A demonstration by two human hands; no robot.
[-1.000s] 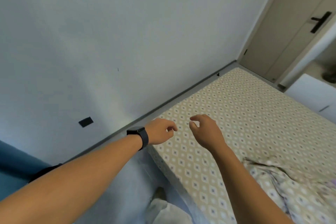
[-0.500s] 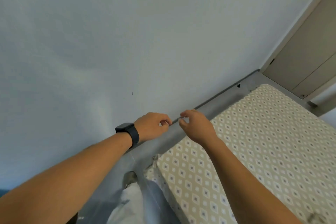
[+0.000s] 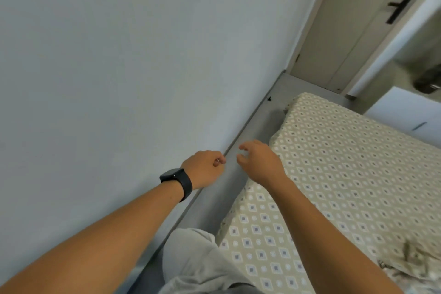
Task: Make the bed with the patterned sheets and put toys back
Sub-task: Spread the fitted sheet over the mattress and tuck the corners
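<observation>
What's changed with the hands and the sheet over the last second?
Both hands moved off the sheet toward the wall. The left hand, fingers curled, and the right hand, fingers loosely spread, now hover over the grey ledge. Neither took hold of anything. The sheet stays fitted.

light: soft, even daylight | shadows: faint | blur: slight (motion) | edges: wide-angle bending
</observation>
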